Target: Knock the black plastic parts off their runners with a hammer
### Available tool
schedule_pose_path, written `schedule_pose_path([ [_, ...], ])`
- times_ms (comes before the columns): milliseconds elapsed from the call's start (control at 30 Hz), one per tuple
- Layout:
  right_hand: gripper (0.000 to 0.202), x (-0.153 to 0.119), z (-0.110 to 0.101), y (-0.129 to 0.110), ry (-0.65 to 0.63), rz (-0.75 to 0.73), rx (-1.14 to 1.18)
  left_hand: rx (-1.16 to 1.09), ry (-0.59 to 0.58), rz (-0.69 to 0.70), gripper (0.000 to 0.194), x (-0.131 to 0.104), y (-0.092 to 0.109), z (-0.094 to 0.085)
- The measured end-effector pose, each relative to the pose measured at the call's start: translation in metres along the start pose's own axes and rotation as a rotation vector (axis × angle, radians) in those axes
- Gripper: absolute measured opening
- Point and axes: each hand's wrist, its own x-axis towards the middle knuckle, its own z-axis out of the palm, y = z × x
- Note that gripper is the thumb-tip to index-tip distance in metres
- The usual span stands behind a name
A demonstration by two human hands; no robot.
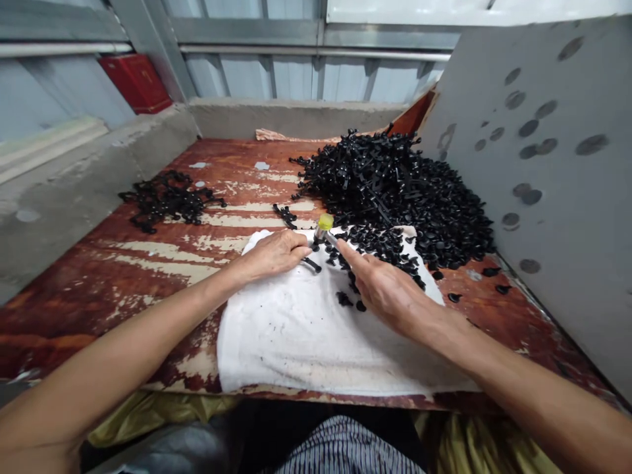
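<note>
My right hand [388, 283] is wrapped round the handle of a small hammer [324, 224] with a metal head and a yellow end, its index finger stretched along the handle. The hammer head is just right of my left fingertips, over the top part of a white cloth [301, 336]. My left hand [280, 253] pinches a black strip [312, 264], most of which is hidden by the fingers. Loose small black pieces [382, 242] lie on the cloth beyond and beside my right hand.
A large heap of small black parts [380, 178] fills the back right of the worn red-brown table [123, 276], against a grey spotted panel [548, 171]. A smaller pile of black strips [170, 199] lies at left. A red box [135, 82] rests on the concrete ledge.
</note>
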Motion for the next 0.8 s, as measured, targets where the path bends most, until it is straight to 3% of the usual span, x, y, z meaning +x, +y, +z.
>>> schedule_pose_path([
  [133,0.067,0.002,0.001,0.004,-0.009,0.027,-0.005,-0.040,0.010,-0.001,0.025,0.000,0.004,0.000],
  [233,0.065,0.001,-0.003,0.001,-0.034,0.021,0.021,-0.147,-0.055,-0.022,0.028,-0.003,0.008,-0.004],
  [333,0.063,-0.008,-0.012,-0.002,0.006,0.048,0.054,-0.321,-0.119,-0.163,0.027,-0.012,0.013,-0.013],
  [433,0.062,-0.025,-0.018,-0.001,0.012,0.082,0.064,-0.542,-0.101,-0.321,0.018,-0.022,0.015,-0.019],
  [567,0.066,-0.040,-0.013,0.003,-0.057,0.098,0.050,-0.717,-0.058,-0.451,0.021,-0.030,0.017,-0.018],
  [800,0.059,-0.014,0.001,-0.002,0.005,0.066,0.138,-0.893,-0.016,-0.540,0.016,-0.032,0.016,-0.011],
])
